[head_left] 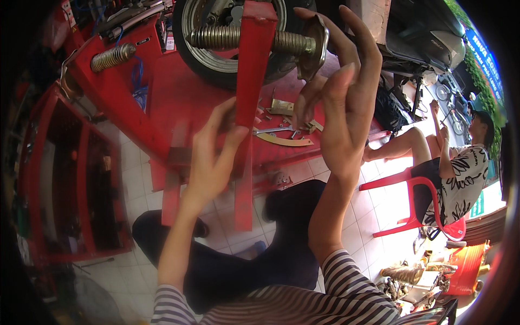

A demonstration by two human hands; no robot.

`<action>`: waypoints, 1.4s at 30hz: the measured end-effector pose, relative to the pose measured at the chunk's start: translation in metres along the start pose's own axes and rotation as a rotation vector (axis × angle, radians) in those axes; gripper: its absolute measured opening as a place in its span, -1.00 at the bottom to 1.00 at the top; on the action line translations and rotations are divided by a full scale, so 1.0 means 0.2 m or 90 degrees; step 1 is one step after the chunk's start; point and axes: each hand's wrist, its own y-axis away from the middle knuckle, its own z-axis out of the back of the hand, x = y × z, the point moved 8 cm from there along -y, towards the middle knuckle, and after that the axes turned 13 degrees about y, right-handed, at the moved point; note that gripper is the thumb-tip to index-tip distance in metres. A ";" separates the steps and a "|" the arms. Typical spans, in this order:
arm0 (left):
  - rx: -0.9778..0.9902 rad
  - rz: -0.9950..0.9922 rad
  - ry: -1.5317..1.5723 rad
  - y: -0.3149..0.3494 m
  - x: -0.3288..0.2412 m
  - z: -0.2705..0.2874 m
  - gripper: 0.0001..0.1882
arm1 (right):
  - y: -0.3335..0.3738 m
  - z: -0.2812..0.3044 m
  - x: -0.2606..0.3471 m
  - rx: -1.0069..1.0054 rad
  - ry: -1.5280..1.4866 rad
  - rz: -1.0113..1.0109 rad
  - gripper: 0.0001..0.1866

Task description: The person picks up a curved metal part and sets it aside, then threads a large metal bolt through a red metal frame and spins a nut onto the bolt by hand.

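Note:
My left hand (pixel 212 162) is around the lower part of an upright red metal arm (pixel 254 70). Its thumb lies across the front and its fingers pass behind. A thick threaded screw (pixel 216 38) runs sideways through the arm's top. At the screw's right end is a flat, wing-shaped metal handle (pixel 316 47). Beside that handle, my right hand (pixel 346 108) is raised with fingers spread, the upper ones reaching past its edge. Whether they touch it I cannot tell. Behind the screw stands a motorcycle wheel (pixel 187 49) with a black tyre.
On the red platform (pixel 179 108) lie a wrench (pixel 273 130), a curved yellowish strip (pixel 284 141) and small hardware. A second screw (pixel 112 57) projects at left, above a red shelf unit (pixel 84 184). At right, a person (pixel 460 168) sits on a red plastic chair (pixel 417 189).

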 end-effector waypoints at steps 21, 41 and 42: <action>-0.038 0.053 -0.038 0.02 -0.03 -0.01 -0.57 | -0.02 -0.01 -0.07 -0.074 0.018 -0.026 -0.34; 0.003 0.021 -0.028 -0.06 -0.02 -0.04 -0.60 | -0.06 0.04 -0.19 0.125 0.116 -0.173 -0.41; 0.007 0.020 -0.019 -0.07 -0.03 -0.07 -0.60 | -0.07 0.08 -0.13 0.024 0.055 -0.108 -0.41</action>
